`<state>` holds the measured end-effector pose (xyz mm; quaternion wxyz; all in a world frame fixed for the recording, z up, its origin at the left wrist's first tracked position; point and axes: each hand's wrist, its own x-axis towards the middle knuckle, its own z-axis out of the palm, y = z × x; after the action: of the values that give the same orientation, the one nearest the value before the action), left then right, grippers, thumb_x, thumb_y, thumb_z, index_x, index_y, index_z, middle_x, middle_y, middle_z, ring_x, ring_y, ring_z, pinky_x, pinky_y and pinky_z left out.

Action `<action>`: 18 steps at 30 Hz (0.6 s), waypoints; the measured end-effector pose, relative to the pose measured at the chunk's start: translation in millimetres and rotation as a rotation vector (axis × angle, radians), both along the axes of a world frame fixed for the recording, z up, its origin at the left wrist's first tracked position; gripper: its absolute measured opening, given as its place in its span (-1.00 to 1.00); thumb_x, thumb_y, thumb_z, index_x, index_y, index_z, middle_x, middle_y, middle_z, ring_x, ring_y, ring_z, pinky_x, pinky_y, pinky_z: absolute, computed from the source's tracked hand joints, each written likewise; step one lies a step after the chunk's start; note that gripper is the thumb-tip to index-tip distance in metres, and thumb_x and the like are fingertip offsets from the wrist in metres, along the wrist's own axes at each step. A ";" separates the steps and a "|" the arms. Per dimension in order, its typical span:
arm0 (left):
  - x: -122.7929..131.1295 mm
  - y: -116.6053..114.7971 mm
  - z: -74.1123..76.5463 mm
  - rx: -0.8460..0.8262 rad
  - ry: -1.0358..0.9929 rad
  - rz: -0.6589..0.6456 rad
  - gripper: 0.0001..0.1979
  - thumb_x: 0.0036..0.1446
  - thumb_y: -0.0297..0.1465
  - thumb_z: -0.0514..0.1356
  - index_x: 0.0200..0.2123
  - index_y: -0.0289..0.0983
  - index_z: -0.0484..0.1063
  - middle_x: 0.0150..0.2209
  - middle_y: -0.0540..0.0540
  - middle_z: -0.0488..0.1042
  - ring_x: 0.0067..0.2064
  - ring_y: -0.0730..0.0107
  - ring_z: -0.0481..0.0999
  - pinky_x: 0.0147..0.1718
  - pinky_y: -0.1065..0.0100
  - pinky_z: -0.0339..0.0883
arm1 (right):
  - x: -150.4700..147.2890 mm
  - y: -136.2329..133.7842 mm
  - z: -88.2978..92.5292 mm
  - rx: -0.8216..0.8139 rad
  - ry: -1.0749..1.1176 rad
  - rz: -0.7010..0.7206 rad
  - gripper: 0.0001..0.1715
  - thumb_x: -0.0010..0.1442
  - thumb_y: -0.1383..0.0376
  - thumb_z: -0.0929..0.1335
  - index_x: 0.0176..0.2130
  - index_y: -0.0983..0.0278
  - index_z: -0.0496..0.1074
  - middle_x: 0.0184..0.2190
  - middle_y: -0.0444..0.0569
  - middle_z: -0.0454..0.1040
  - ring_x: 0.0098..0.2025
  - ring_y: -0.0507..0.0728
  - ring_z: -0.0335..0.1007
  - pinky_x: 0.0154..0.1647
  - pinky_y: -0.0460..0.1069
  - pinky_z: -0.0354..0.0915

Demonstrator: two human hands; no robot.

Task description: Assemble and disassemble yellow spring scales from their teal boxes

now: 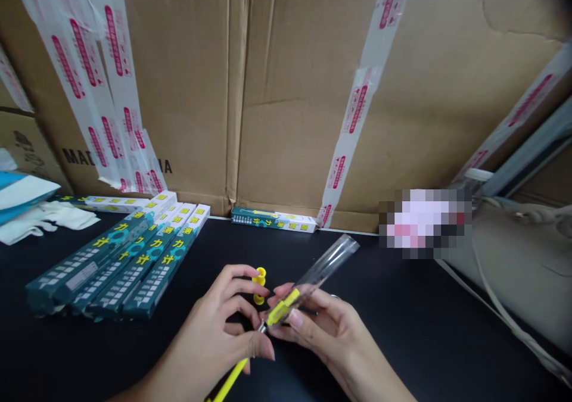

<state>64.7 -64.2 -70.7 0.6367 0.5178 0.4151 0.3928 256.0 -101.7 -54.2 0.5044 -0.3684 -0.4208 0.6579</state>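
My left hand [217, 318] is closed on a thin yellow rod [231, 381], which sticks out below the thumb. A small metal piece [262, 327] shows by its thumb and fingers. At the left fingertips is a yellow spool-shaped piece [260, 278]; whether it is gripped or stands behind them I cannot tell. My right hand [333, 324] grips a clear plastic tube [328, 265], tilted up to the right. Inside its lower end sits a yellow part [284, 307]. The tube's lower end meets the metal piece between both hands; the exact join is hidden by fingers.
Several green-and-white spring scale boxes [154, 265] lie side by side at the left. Another such box [272, 219] lies against the taped cardboard [290, 92] behind. White gloves [49, 217] are at the far left. A blurred-out object [424, 217] and cables [500, 307] are at the right.
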 end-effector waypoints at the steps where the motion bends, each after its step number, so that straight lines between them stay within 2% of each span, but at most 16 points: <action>1: -0.2 0.2 0.0 0.003 0.007 0.014 -0.26 -0.29 -0.49 0.51 -0.02 -0.09 0.27 -0.09 -0.02 0.45 -0.34 0.35 0.51 -0.70 0.44 0.50 | -1.0 0.2 -1.1 -0.014 0.015 0.009 -0.62 0.14 0.15 0.59 -0.07 0.23 0.62 -0.08 0.02 0.63 -0.03 0.20 0.61 0.07 0.09 0.50; 6: -1.3 1.2 -4.1 -0.006 0.024 0.025 -0.27 -0.33 -0.56 0.49 -0.06 -0.09 0.31 -0.17 0.07 0.36 -0.47 0.51 0.45 -0.72 0.51 0.43 | -7.6 2.5 -11.4 -0.046 0.049 0.027 -0.62 0.07 0.16 0.62 -0.13 0.25 0.63 -0.12 0.00 0.63 -0.13 0.18 0.63 -0.04 0.06 0.55; 11: -0.5 0.7 -2.0 0.041 0.006 0.011 -0.27 -0.43 -0.60 0.55 -0.14 -0.11 0.38 -0.14 0.05 0.37 -0.23 0.38 0.47 -0.61 0.60 0.40 | -13.0 3.1 -16.8 -0.037 0.108 0.101 -0.64 0.07 0.16 0.62 -0.14 0.22 0.64 -0.24 -0.08 0.64 -0.20 0.09 0.63 -0.14 -0.04 0.55; 18: -2.9 -0.2 -2.8 0.070 -0.016 0.048 -0.26 -0.50 -0.57 0.60 -0.18 -0.12 0.41 -0.19 0.08 0.37 -0.26 0.42 0.38 -0.56 0.60 0.33 | -16.2 0.1 -10.9 -0.057 0.138 0.087 -0.67 0.06 0.21 0.63 -0.17 0.24 0.64 -0.22 -0.06 0.65 -0.19 0.11 0.64 -0.16 -0.04 0.56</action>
<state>61.8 -64.4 -73.5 0.6119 0.5265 0.4081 0.4263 239.9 -101.6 -65.1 0.4925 -0.3179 -0.3814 0.7148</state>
